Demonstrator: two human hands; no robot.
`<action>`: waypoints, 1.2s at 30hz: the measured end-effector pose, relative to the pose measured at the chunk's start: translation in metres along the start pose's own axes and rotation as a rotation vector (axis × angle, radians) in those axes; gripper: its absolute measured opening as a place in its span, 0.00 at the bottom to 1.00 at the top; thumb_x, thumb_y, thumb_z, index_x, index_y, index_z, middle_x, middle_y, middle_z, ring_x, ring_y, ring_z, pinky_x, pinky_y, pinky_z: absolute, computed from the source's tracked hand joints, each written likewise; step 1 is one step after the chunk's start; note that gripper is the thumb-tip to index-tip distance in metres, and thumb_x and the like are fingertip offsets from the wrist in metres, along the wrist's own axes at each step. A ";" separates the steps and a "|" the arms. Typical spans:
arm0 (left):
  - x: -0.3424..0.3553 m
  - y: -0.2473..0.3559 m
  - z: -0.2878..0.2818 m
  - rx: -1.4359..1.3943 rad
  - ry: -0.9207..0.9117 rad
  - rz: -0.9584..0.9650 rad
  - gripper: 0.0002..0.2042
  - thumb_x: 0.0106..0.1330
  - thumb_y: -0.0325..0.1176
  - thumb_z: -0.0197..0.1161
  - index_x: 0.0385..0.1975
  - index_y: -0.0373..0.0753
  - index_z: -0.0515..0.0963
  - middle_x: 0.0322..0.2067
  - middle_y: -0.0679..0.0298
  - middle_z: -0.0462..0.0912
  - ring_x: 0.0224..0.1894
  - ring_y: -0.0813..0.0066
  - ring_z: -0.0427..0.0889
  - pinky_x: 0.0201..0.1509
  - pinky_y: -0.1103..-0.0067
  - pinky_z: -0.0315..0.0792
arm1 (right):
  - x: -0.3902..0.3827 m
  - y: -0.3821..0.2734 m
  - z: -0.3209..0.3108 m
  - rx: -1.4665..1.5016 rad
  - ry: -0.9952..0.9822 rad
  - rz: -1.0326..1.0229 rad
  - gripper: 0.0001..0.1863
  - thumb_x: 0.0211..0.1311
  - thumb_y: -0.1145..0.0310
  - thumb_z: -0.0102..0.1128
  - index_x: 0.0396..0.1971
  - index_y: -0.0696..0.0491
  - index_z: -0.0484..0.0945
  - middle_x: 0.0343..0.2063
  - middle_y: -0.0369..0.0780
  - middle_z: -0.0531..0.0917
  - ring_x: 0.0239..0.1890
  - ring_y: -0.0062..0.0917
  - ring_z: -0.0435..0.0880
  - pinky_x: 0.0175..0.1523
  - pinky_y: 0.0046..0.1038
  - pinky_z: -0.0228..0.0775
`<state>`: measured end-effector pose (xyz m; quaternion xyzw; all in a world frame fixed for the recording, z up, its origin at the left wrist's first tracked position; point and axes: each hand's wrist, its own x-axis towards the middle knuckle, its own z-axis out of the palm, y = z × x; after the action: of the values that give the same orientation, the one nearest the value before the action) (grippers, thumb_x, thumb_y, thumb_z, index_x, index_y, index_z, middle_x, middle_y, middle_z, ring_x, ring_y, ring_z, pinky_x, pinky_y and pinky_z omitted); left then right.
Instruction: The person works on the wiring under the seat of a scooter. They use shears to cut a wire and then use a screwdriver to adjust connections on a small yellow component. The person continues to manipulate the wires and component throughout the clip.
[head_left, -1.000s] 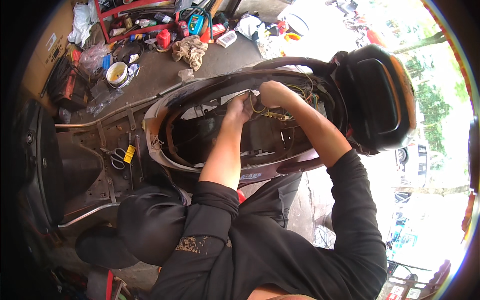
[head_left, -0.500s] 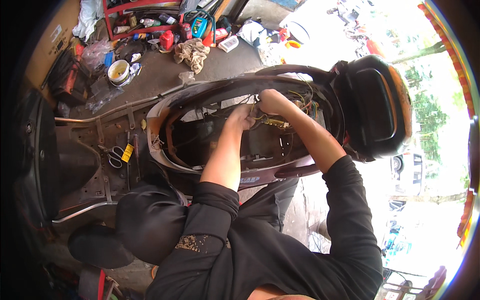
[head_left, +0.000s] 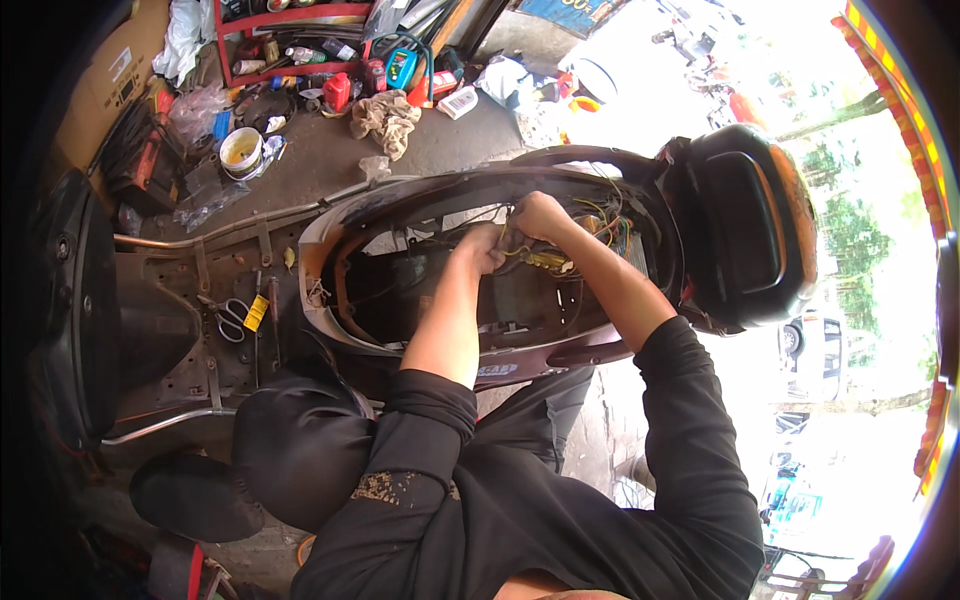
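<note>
Both hands are inside the open body (head_left: 314, 255) of a scooter. My left hand (head_left: 481, 250) is closed around a thin yellow wire near the middle of the cavity. Just right of it and higher, my right hand (head_left: 535, 215) is closed, its fingertips pinched at the same wiring; they are partly hidden. Tangled coloured wires (head_left: 605, 228) and connectors lie at the cavity's right end, beside my right forearm. A black rear box (head_left: 745, 225) is mounted at the right end of the scooter.
Scissors (head_left: 230, 326), a yellow item (head_left: 255, 312) and thin tools rest on the footboard (head_left: 175, 350). Behind stand a white bucket (head_left: 240, 152), a red rack (head_left: 225, 45), rags (head_left: 385, 120), jugs and scattered clutter. A bright opening shows vehicles and trees on the right.
The view has shifted, so the scooter and background sit somewhat lower in the picture. Both hands remain at the wiring, with only slight movement of fingers and arms.
</note>
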<state>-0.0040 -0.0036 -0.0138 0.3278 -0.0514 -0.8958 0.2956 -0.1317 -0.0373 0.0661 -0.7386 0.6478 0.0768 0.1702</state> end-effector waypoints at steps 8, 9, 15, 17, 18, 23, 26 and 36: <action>0.005 0.001 -0.018 -0.180 -0.296 0.021 0.09 0.69 0.36 0.56 0.25 0.47 0.71 0.15 0.75 0.65 0.14 0.85 0.55 0.19 0.83 0.49 | 0.015 0.037 -0.029 -0.596 -0.162 -0.786 0.12 0.49 0.68 0.57 0.32 0.53 0.86 0.35 0.44 0.85 0.41 0.40 0.83 0.47 0.38 0.75; 0.004 0.000 -0.011 -0.160 -0.328 0.030 0.09 0.69 0.36 0.57 0.25 0.47 0.72 0.15 0.75 0.65 0.14 0.85 0.55 0.20 0.84 0.49 | 0.016 0.051 -0.033 -0.324 -0.236 -0.682 0.10 0.51 0.68 0.58 0.29 0.55 0.85 0.32 0.39 0.85 0.37 0.35 0.83 0.42 0.35 0.75; 0.016 -0.005 -0.031 0.026 -0.314 0.155 0.04 0.69 0.32 0.58 0.30 0.45 0.73 0.19 0.74 0.68 0.17 0.85 0.59 0.20 0.84 0.51 | -0.014 -0.018 -0.060 0.495 -0.430 0.171 0.10 0.57 0.68 0.55 0.24 0.57 0.82 0.21 0.38 0.80 0.22 0.22 0.75 0.27 0.27 0.68; 0.015 -0.011 -0.020 0.216 -0.223 0.263 0.04 0.68 0.31 0.58 0.30 0.44 0.73 0.20 0.74 0.70 0.18 0.85 0.61 0.19 0.84 0.51 | -0.007 -0.020 -0.048 0.254 -0.497 0.064 0.10 0.56 0.68 0.55 0.23 0.57 0.82 0.19 0.39 0.79 0.20 0.22 0.75 0.25 0.29 0.67; 0.017 -0.012 -0.020 0.156 -0.181 0.318 0.05 0.69 0.32 0.58 0.29 0.45 0.74 0.20 0.74 0.71 0.17 0.86 0.62 0.19 0.83 0.51 | -0.002 -0.034 -0.042 -0.046 -0.481 -0.156 0.11 0.55 0.66 0.56 0.26 0.57 0.84 0.22 0.43 0.84 0.25 0.29 0.83 0.30 0.33 0.74; 0.017 -0.022 -0.018 -0.059 -0.063 0.413 0.08 0.68 0.34 0.58 0.26 0.45 0.75 0.19 0.72 0.74 0.15 0.86 0.65 0.17 0.82 0.51 | -0.021 -0.093 -0.019 -0.418 -0.118 -0.137 0.19 0.53 0.59 0.59 0.35 0.59 0.86 0.37 0.52 0.86 0.44 0.44 0.86 0.49 0.39 0.78; 0.016 -0.018 -0.017 -0.097 -0.042 0.478 0.06 0.67 0.34 0.60 0.26 0.46 0.75 0.20 0.73 0.75 0.16 0.86 0.67 0.17 0.83 0.52 | -0.024 -0.098 -0.030 -0.323 -0.099 -0.052 0.18 0.53 0.60 0.57 0.34 0.58 0.86 0.37 0.51 0.86 0.44 0.42 0.86 0.49 0.39 0.78; 0.021 -0.019 -0.008 -0.273 0.049 0.580 0.07 0.64 0.36 0.64 0.26 0.44 0.78 0.21 0.70 0.78 0.17 0.81 0.72 0.18 0.83 0.60 | -0.012 -0.052 -0.012 -0.337 0.059 -0.309 0.19 0.63 0.57 0.51 0.33 0.59 0.83 0.32 0.51 0.85 0.37 0.46 0.86 0.41 0.44 0.78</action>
<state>-0.0214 0.0010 -0.0375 0.2781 -0.0149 -0.7646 0.5813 -0.0841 -0.0250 0.0889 -0.8490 0.5095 0.1353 0.0354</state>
